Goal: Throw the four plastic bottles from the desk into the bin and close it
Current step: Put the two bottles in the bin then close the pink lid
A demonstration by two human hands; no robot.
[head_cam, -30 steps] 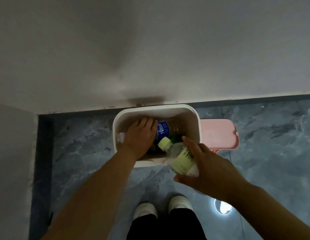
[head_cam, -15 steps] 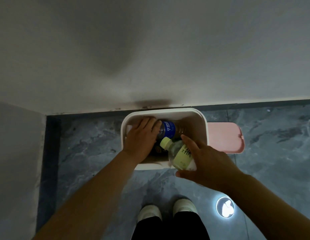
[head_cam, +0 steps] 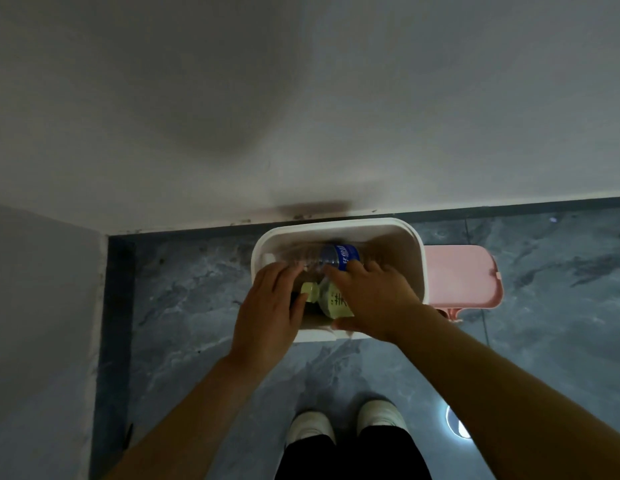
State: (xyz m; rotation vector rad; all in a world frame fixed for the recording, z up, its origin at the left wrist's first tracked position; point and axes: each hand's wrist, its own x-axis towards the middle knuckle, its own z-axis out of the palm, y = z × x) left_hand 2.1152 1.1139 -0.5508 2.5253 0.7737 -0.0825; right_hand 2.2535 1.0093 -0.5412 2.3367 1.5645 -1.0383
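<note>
A white rectangular bin [head_cam: 402,233] stands open on the floor against the wall. A clear bottle with a blue label [head_cam: 343,255] lies across its far side. In front of it lies a pale green bottle [head_cam: 331,299] with a light cap, inside the bin. My right hand [head_cam: 374,299] rests on top of the green bottle, fingers spread toward the blue label. My left hand [head_cam: 267,313] lies flat over the bin's near left part, fingers touching the clear bottle. Anything deeper in the bin is hidden.
The bin's pink lid [head_cam: 457,275] hangs open to the right of the bin. The floor is dark grey marble tile [head_cam: 184,306]. A white wall runs behind and to the left. My two white shoes [head_cam: 346,427] stand just before the bin.
My right hand has carried the green bottle forward and down into the bin and now lies on top of it. My left hand has drawn back toward the bin's near edge.
</note>
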